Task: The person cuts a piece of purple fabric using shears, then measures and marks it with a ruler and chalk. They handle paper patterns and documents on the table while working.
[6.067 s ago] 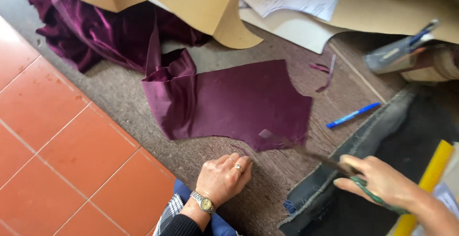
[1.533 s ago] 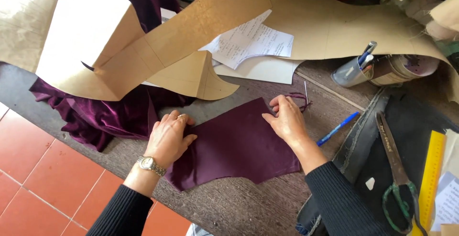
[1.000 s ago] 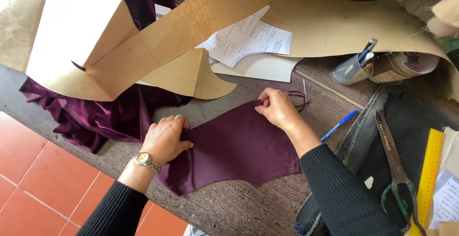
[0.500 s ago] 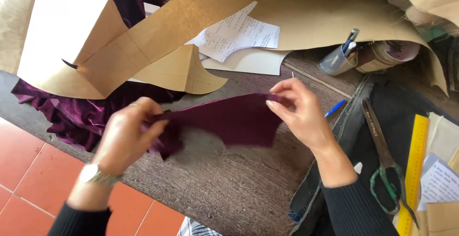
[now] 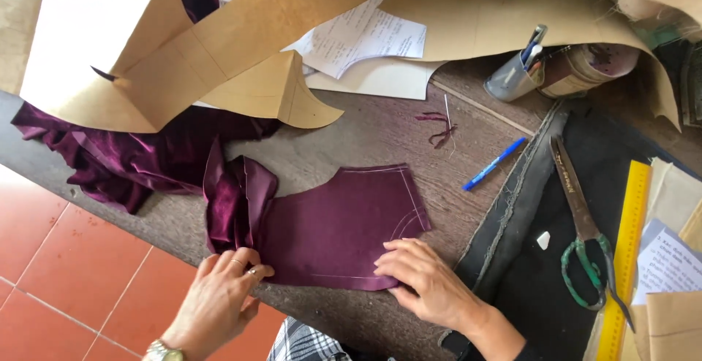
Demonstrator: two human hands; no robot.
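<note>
The desk (image 5: 351,131), a worn brown surface, runs across the middle of the frame, with red floor tiles (image 5: 66,280) showing at the lower left. Large tan cardboard patterns (image 5: 241,47) cover the upper part of the frame, overlapping white paper sheets (image 5: 365,39) at top centre. A heap of purple velvet (image 5: 124,156) lies bunched at centre left, partly under the patterns. A black cloth (image 5: 585,185) covers the right side of the desk.

Just below the centre lies the cut purple fabric piece (image 5: 336,222), spread flat with pale marked lines along its upper and right edges; its left end is gathered into folds. Both hands rest on its lower edge. The left hand (image 5: 219,299), at lower left centre, with rings on its fingers and a watch at the wrist, lies with fingers loosely curled, fingertips pressing on the folded left corner of the piece. The right hand (image 5: 424,277), at lower centre right, lies open and flat, fingers pressing on the lower right edge; it grips nothing.

On the black cloth a yellow ruler (image 5: 625,251) runs down the right side, with green-handled scissors (image 5: 581,237) just beside it. A blue pen (image 5: 493,164) lies right of the piece. A grey cup of pens (image 5: 515,76) is tipped at upper right. A few purple threads (image 5: 439,126) lie above the piece.
</note>
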